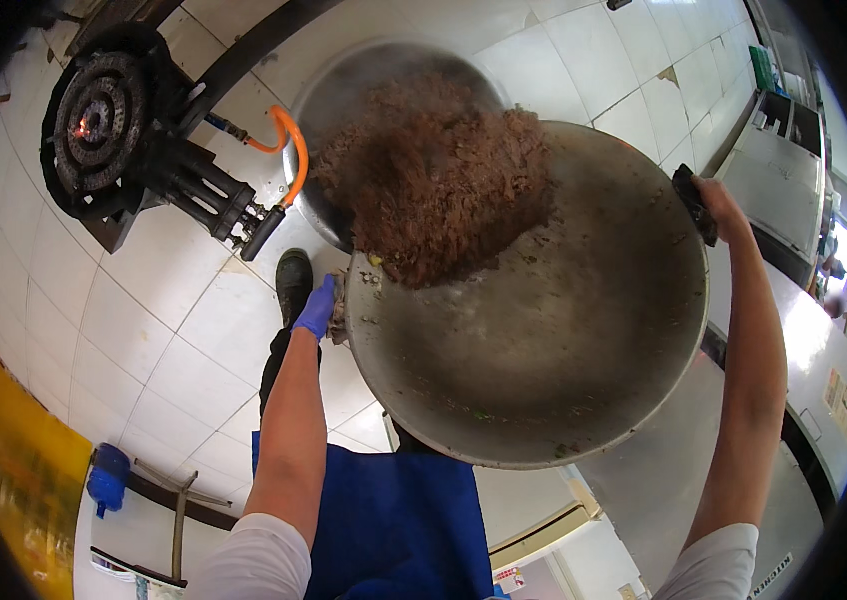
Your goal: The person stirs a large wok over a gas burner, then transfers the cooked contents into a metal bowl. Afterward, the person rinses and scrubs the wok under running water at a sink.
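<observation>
A large metal wok (566, 300) hangs tilted between my hands. My left hand (317, 309), in a purple glove, grips its left side through a crumpled cloth (337, 319). On the far right my bare right hand (720, 208) holds the wok's edge with a dark cloth (695, 206). A thick mass of brown shredded food (461, 180), probably cooked meat, slides over the far rim into a round metal basin (318, 97) beyond it. Steam blurs part of the food. Green and pale scraps cling to the wok's inner wall.
A black cast-iron gas burner (105, 127) with a small flame stands at upper left, its orange hose (297, 142) reaching towards the basin. White tiles (168, 292) cover the floor. Steel cabinets (776, 165) line the right. A blue water bottle (108, 476) is at lower left.
</observation>
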`<action>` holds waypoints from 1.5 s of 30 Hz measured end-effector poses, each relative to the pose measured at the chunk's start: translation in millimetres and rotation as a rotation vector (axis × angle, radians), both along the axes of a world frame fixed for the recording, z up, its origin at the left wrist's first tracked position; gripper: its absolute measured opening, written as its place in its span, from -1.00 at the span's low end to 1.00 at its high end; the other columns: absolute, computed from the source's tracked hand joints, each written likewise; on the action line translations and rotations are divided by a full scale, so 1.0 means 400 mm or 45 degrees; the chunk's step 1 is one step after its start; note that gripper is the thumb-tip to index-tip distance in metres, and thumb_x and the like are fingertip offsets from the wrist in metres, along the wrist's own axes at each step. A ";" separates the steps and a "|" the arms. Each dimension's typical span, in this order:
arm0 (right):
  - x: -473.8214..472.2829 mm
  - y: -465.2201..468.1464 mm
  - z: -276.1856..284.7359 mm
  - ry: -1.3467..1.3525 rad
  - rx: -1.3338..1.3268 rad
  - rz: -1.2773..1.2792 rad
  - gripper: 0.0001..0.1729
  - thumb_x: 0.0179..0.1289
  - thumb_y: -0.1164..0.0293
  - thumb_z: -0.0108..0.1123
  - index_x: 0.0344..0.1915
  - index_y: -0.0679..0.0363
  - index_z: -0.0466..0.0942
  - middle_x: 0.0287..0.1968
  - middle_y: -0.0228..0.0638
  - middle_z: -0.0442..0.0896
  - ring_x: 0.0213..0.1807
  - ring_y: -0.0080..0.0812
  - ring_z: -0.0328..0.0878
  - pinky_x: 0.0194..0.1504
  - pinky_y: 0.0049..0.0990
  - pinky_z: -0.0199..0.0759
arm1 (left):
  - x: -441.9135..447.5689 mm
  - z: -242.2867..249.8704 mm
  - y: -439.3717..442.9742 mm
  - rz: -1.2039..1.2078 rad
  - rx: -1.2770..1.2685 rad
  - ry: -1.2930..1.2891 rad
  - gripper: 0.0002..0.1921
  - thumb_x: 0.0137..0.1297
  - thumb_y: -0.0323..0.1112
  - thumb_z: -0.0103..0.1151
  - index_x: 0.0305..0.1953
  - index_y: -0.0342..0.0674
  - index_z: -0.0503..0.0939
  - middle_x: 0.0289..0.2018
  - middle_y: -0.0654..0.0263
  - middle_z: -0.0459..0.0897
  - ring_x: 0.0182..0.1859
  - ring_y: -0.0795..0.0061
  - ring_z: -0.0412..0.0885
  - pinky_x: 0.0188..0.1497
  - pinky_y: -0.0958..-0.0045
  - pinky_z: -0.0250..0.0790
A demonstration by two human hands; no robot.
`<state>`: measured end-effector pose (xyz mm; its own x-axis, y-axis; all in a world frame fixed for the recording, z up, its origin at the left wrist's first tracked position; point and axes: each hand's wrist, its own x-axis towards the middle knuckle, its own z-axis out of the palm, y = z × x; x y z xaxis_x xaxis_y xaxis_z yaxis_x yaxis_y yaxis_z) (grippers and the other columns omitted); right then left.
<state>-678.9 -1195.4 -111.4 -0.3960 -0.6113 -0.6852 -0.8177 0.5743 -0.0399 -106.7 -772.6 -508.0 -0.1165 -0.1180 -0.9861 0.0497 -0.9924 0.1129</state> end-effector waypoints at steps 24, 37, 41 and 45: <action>0.497 -0.283 0.186 0.472 -0.047 0.688 -0.39 0.41 0.07 0.12 -0.23 0.56 0.61 -0.41 0.05 0.67 -0.38 -0.21 0.59 -0.22 -0.17 0.44 | -0.183 0.208 0.110 0.659 0.342 0.497 -0.32 0.47 0.37 -0.11 0.07 -0.17 0.64 -0.20 0.15 0.73 -0.28 0.37 0.69 -0.20 0.20 0.55; 0.321 -0.249 0.309 0.927 -0.008 1.027 -0.44 0.48 0.08 0.09 -0.26 0.46 0.67 -0.42 -0.09 0.71 -0.42 -0.20 0.65 -0.30 -0.25 0.45 | -0.223 0.160 0.193 0.498 0.205 0.413 -0.34 0.42 0.43 -0.15 -0.22 -0.13 0.57 -0.53 0.30 0.49 -0.60 0.40 0.36 -0.56 0.22 0.24; 0.601 -0.274 0.270 0.532 -0.005 0.591 -0.41 0.47 0.05 0.07 -0.19 0.47 0.65 -0.24 0.24 0.69 -0.08 0.19 0.66 -0.05 -0.08 0.46 | -0.211 0.128 0.176 0.673 0.126 0.306 -0.27 0.41 0.44 -0.17 -0.16 -0.23 0.62 -0.50 0.21 0.58 -0.52 0.35 0.51 -0.44 0.19 0.42; 0.430 -0.229 0.271 0.833 -0.147 1.060 -0.42 0.48 0.03 0.09 -0.16 0.43 0.67 -0.37 0.06 0.71 -0.28 -0.17 0.67 -0.23 -0.20 0.48 | -0.223 0.080 0.215 0.313 -0.164 0.147 -0.19 0.43 0.43 -0.20 -0.06 -0.37 0.61 -0.41 0.16 0.63 -0.46 0.35 0.56 -0.40 0.21 0.47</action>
